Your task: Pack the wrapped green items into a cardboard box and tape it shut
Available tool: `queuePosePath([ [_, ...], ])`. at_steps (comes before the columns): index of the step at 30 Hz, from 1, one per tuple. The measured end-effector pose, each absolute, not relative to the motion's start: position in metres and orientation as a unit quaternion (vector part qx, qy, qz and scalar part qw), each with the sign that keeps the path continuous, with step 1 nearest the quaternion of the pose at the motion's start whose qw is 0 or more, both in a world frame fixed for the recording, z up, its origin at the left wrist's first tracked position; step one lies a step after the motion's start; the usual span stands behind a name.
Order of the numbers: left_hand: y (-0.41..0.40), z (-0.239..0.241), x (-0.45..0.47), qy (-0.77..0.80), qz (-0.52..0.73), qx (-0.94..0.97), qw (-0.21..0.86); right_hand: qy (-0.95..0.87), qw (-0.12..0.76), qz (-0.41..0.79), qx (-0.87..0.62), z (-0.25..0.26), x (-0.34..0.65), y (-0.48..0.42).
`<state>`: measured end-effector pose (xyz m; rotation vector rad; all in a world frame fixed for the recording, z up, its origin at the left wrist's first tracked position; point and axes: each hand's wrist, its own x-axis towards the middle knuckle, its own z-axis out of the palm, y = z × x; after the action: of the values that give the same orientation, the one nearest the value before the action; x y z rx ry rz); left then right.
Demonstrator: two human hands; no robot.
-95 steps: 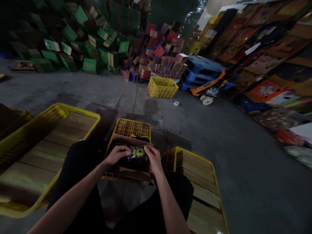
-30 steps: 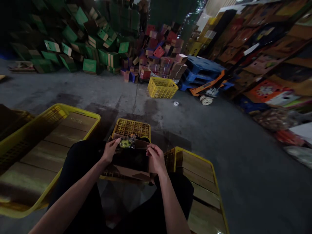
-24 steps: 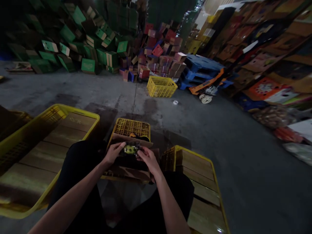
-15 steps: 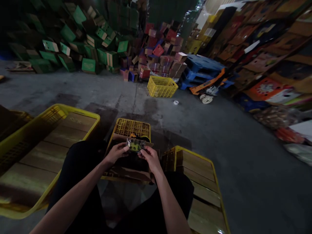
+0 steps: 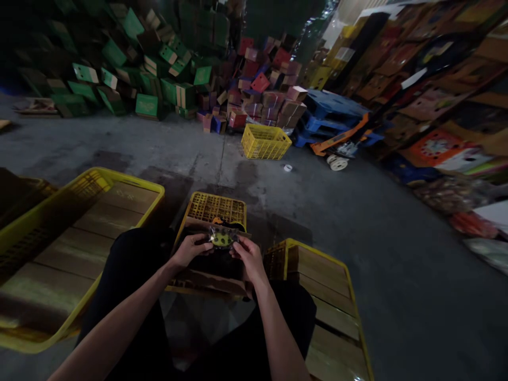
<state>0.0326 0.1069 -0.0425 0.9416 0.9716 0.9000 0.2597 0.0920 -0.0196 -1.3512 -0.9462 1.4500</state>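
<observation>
Both my hands hold a small clear plastic packet [image 5: 222,238] with a yellow-green round item inside. My left hand [image 5: 191,249] pinches its left end and my right hand [image 5: 245,254] pinches its right end. The packet hangs just above an open brown cardboard box [image 5: 210,271] whose inside is dark. That box rests on a small yellow plastic crate [image 5: 216,207] right in front of my knees. A small orange item [image 5: 217,220] shows behind the box's far flap.
A big yellow crate [image 5: 79,196] stacked with flat cardboard stands at my left, another [image 5: 317,286] at my right. Farther off on the concrete floor: a yellow basket [image 5: 265,141], a tape roll [image 5: 288,168], blue pallets [image 5: 331,114], an orange pallet jack [image 5: 337,145], heaps of green and red cartons.
One second ago only my left hand held the packet over the box's far edge. My right hand has since come across and taken its other end; the packet sits centred between both hands.
</observation>
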Motion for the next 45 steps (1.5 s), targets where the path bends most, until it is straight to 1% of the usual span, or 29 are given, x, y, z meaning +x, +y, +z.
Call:
queuePosePath([
  [5,0.107,-0.041,0.034,0.44,0.402,0.424,0.682,-0.384,0.469,0.569,-0.555,-0.019,0.262,0.092],
  [9,0.104,-0.038,0.034,0.442,0.43,0.396,0.68,-0.401,0.474,0.556,-0.553,-0.016,0.261,0.09],
  [14,0.104,-0.043,0.031,0.415,0.422,0.397,0.701,-0.406,0.463,0.582,-0.531,-0.015,0.261,0.09],
  [18,0.106,-0.049,0.032,0.426,0.441,0.364,0.701,-0.409,0.476,0.591,-0.506,-0.016,0.261,0.091],
  [26,0.106,-0.039,0.033,0.465,0.435,0.418,0.648,-0.457,0.456,0.508,-0.57,-0.021,0.262,0.091],
  [32,0.104,-0.028,0.034,0.484,0.456,0.433,0.609,-0.537,0.462,0.402,-0.58,-0.018,0.265,0.093],
  [35,0.104,-0.024,0.034,0.481,0.46,0.469,0.58,-0.538,0.474,0.396,-0.573,-0.016,0.264,0.095],
  [37,0.105,-0.025,0.033,0.477,0.474,0.478,0.565,-0.537,0.466,0.397,-0.58,-0.017,0.263,0.095],
  [38,0.105,-0.027,0.033,0.473,0.48,0.473,0.568,-0.537,0.459,0.398,-0.585,-0.017,0.262,0.095],
  [40,0.106,-0.033,0.033,0.458,0.476,0.44,0.608,-0.538,0.444,0.404,-0.592,-0.018,0.262,0.094],
  [43,0.105,-0.039,0.034,0.436,0.434,0.382,0.69,-0.528,0.436,0.423,-0.593,-0.021,0.263,0.093],
  [45,0.103,-0.04,0.034,0.424,0.412,0.371,0.716,-0.518,0.437,0.435,-0.592,-0.023,0.263,0.093],
])
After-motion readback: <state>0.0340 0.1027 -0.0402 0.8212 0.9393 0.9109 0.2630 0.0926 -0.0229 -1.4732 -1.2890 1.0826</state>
